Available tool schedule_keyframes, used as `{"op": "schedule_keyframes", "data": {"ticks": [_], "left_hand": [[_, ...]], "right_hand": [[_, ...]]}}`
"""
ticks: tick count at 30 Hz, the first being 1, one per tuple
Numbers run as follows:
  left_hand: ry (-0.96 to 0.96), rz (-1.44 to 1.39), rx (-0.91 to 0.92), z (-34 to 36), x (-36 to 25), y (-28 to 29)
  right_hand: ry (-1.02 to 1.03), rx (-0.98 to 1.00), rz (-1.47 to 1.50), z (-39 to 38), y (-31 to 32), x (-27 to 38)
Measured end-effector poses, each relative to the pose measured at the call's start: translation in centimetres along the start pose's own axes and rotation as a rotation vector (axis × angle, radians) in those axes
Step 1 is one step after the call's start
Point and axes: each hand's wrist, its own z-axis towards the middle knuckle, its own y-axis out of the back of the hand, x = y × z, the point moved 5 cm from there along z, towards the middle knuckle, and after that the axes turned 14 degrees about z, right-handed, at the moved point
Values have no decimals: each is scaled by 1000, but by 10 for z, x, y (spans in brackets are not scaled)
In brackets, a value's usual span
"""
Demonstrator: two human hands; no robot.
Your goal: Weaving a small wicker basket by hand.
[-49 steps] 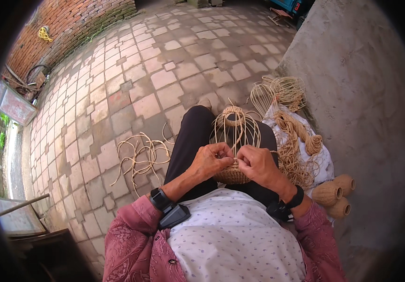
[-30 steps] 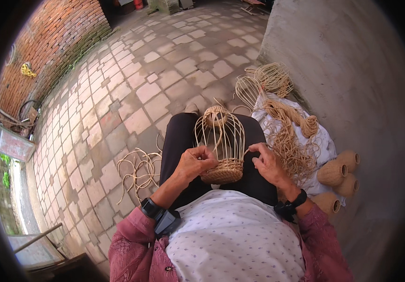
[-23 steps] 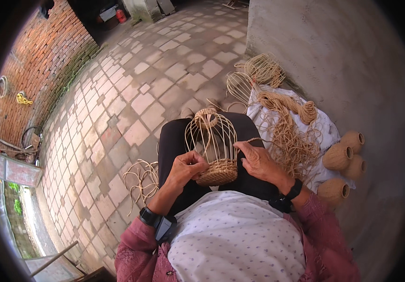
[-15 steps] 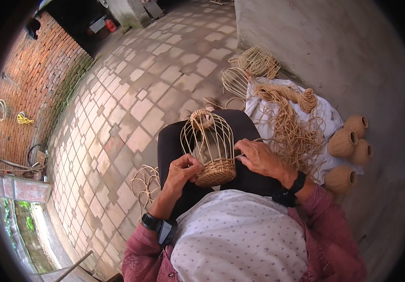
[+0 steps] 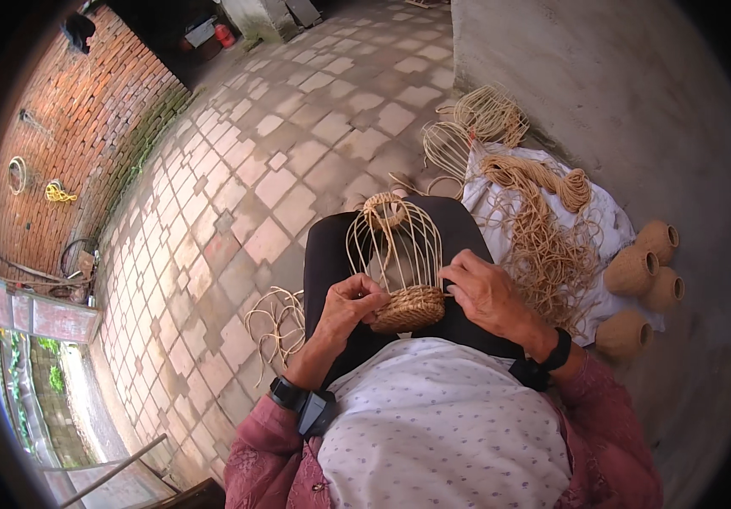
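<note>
A partly woven basket (image 5: 409, 310) rests on my dark-trousered lap. Its tight straw-coloured band is nearest me. Bare ribs rise from the band and meet at a small wrapped ring (image 5: 385, 211) on the far side. My left hand (image 5: 347, 310) is closed on the left edge of the woven band, thumb and fingers pinching it. At the band's right edge, beside the ribs, my right hand (image 5: 491, 295) is closed in a pinch. A thin strand shows between its fingertips and the band, though its far part is hidden by the hand.
To the right, loose twisted cord (image 5: 548, 246) is heaped on a white cloth (image 5: 613, 222). Several woven pots (image 5: 632, 270) stand beyond it by the grey wall. Rib frames (image 5: 488, 114) lie farther ahead. Loose strands (image 5: 276, 324) hang left of my lap above the paved floor (image 5: 212, 254).
The whole view has shifted, with everything now slightly farther right. My right hand has moved a little relative to the band's right edge; my left hand keeps its hold on the basket.
</note>
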Motion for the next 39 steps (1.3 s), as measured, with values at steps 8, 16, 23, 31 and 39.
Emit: {"op": "schedule_keyframes", "data": {"ticks": [8,16,23,31,39], "left_hand": [[-1,-21,18,-4,1,-3],[-57,-76,40,-2,8,0],[-78,-106,32,-1,12,0],[-62,-43,36,1,13,-4],[-85,-43,17,0,12,-4]], "right_hand": [[174,112,172,32,-18,6],[101,171,197,50,-36,15],[-129,408,273,69,-43,13],[280,551,-204,77,-49,42],[464,414,-414,62,-52,49]]}}
